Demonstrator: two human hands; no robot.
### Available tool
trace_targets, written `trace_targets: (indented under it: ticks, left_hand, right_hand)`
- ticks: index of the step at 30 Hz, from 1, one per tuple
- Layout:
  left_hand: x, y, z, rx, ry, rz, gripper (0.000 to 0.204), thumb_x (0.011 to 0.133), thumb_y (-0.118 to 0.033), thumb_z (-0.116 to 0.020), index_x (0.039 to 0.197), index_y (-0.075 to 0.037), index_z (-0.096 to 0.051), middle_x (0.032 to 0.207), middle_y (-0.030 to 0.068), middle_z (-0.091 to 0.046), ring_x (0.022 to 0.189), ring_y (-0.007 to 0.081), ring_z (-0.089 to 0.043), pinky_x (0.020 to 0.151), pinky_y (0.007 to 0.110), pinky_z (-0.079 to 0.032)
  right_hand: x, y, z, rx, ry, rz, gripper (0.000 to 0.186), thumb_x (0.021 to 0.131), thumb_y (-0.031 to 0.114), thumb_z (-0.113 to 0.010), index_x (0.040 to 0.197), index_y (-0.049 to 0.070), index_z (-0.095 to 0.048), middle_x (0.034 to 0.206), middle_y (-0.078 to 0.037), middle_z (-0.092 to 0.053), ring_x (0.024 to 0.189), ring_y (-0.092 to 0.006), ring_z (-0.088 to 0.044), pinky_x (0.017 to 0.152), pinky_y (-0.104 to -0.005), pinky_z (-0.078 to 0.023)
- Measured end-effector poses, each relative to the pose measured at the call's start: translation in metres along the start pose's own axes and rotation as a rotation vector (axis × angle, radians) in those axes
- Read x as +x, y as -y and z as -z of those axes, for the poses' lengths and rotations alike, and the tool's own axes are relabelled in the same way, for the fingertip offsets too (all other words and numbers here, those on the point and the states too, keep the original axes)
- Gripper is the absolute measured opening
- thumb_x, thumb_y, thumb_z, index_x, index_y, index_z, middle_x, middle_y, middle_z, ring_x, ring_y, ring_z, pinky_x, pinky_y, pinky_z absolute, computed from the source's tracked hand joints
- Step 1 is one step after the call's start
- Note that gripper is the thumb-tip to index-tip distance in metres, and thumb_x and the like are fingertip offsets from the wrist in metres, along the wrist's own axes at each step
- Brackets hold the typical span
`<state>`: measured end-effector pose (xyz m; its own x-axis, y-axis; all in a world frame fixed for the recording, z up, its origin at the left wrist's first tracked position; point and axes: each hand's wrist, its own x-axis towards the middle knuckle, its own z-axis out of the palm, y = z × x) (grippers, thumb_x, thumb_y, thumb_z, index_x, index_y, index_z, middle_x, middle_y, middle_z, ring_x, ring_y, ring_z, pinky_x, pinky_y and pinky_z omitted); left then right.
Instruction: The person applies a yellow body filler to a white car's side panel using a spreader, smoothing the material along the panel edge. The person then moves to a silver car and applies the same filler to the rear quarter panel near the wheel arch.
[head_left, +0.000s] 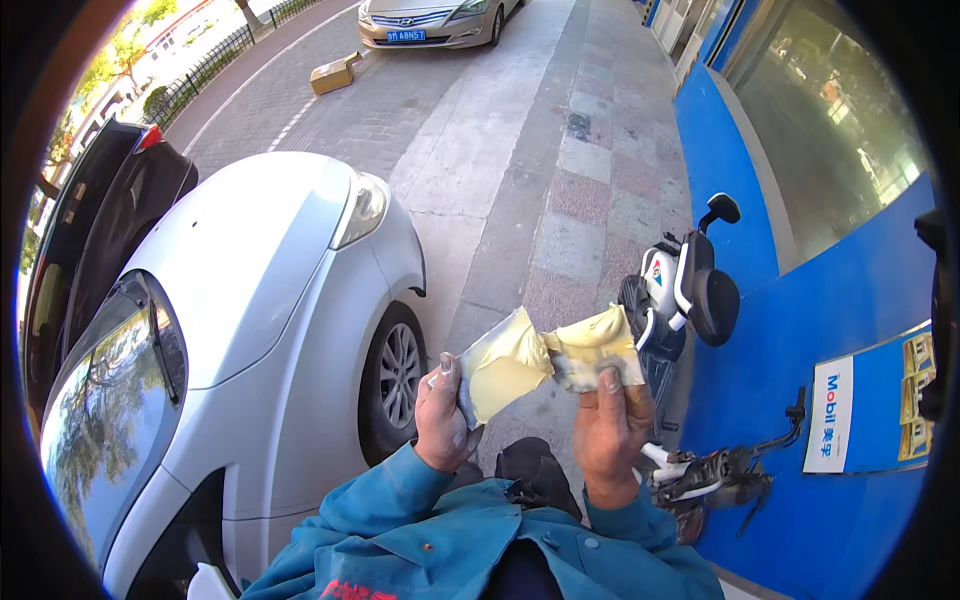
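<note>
A cloth (545,358) is stretched between two hands just in front of the person's chest, the left hand (443,420) holding its left end and the right hand (610,425) its right end. A car (250,330) stands to the left. A scooter (680,290) stands to the right, beside a wall (800,320). Pavement (520,180) runs ahead between them, with another car (430,22) and a box (335,73) far ahead.

Cardboard box (333,74), tan, lying on the pavement upper left. White upright sign (829,414) on the blue wall, right; yellow stickers (915,398) just beside it.
</note>
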<state>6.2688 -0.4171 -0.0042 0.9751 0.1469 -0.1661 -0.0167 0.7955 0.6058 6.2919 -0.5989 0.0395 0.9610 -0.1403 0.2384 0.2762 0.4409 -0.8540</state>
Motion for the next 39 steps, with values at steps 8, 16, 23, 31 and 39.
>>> trace_targets:
  ticks: [8, 16, 23, 31, 39]
  left_hand:
    - [0.182, -0.004, -0.011, -0.118, -0.051, 0.045, 0.055, 0.116, -0.045, -0.046, 0.136, 0.003, -0.063, 0.124, 0.0167, -0.076, 0.107, 0.0254, -0.077, 0.097, 0.038, -0.061]
    - [0.384, -0.039, -0.039, -0.307, -0.116, -0.016, 0.061, 0.114, -0.053, -0.047, 0.14, 0.0, -0.06, 0.127, 0.0161, -0.073, 0.114, 0.0251, -0.073, 0.099, 0.039, -0.06]
    - [0.53, -0.063, -0.045, -0.255, -0.288, -0.112, 0.063, 0.114, -0.053, -0.046, 0.138, 0.004, -0.061, 0.122, 0.0181, -0.075, 0.101, 0.0275, -0.077, 0.086, 0.039, -0.065]
    - [0.735, -0.115, -0.034, -0.177, -0.365, -0.219, 0.054, 0.115, -0.046, -0.049, 0.129, 0.004, -0.065, 0.116, 0.0191, -0.076, 0.095, 0.0246, -0.077, 0.084, 0.039, -0.064]
    - [0.911, -0.223, -0.017, -0.201, -0.344, -0.336, 0.051, 0.114, -0.046, -0.052, 0.131, 0.001, -0.064, 0.119, 0.0136, -0.076, 0.104, 0.0234, -0.076, 0.092, 0.037, -0.061]
  right_hand:
    - [0.191, -0.081, -0.023, -0.721, 0.512, 0.451, 0.043, 0.101, -0.004, -0.065, 0.143, 0.002, -0.068, 0.136, -0.022, -0.069, 0.119, -0.0358, -0.072, 0.097, -0.0416, -0.061]
    - [0.428, -0.146, -0.044, -0.91, 0.836, 0.554, 0.063, 0.081, -0.013, -0.068, 0.141, 0.006, -0.071, 0.133, -0.017, -0.07, 0.12, -0.0386, -0.07, 0.101, -0.0445, -0.06]
    - [0.574, -0.209, -0.117, -0.482, 0.706, 0.174, 0.036, 0.11, 0.002, -0.056, 0.145, -0.006, -0.061, 0.137, -0.023, -0.067, 0.127, -0.0298, -0.067, 0.104, -0.0382, -0.058]
    - [0.713, -0.347, -0.202, -0.168, 0.512, -0.173, 0.043, 0.113, 0.007, -0.051, 0.153, -0.01, -0.051, 0.144, -0.022, -0.063, 0.127, -0.0282, -0.066, 0.103, -0.036, -0.056]
    - [0.899, -0.425, -0.3, -0.681, 0.911, 0.129, 0.039, 0.109, 0.008, -0.061, 0.144, -0.009, -0.062, 0.131, -0.024, -0.071, 0.119, -0.0329, -0.072, 0.099, -0.0359, -0.058]
